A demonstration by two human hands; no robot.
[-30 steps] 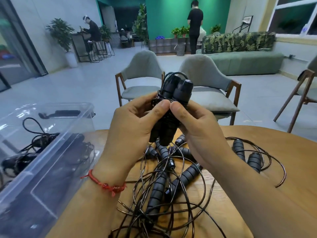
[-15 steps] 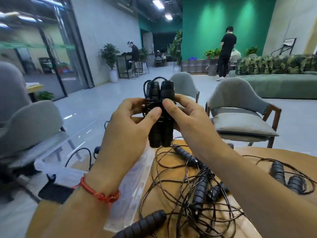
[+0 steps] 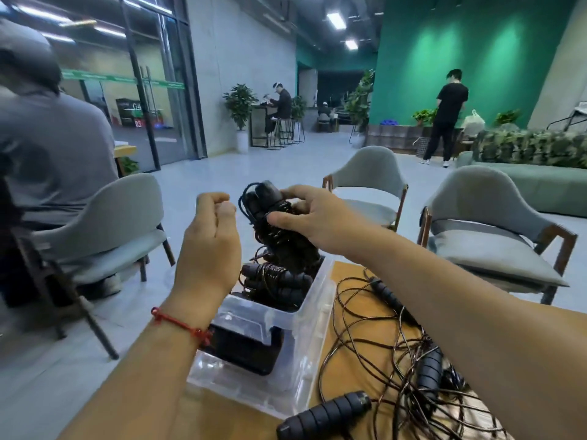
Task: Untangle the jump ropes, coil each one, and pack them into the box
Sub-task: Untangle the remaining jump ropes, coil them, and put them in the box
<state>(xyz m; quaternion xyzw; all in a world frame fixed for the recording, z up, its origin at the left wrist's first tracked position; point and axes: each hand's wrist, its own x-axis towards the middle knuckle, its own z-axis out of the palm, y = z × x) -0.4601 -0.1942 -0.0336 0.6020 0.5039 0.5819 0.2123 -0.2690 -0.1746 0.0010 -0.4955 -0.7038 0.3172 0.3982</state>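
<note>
Grey chairs [image 3: 368,182] and a green wall stood behind a wooden table [image 3: 355,328]. A clear box [image 3: 314,315] sat at its left edge with coiled ropes [image 3: 273,281] packed inside. In the head view, the right hand [image 3: 314,217] gripped a wound jump rope bundle [image 3: 279,242] just above the box. The left hand [image 3: 209,242] hung beside it, fingers curled, holding nothing. Tangled ropes [image 3: 413,360] lay right of the box.

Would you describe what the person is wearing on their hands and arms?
No sleeves show on either arm. Neither the left hand nor the right hand wears a glove. A knotted red string bracelet circles the left wrist; the right wrist is bare.
</note>
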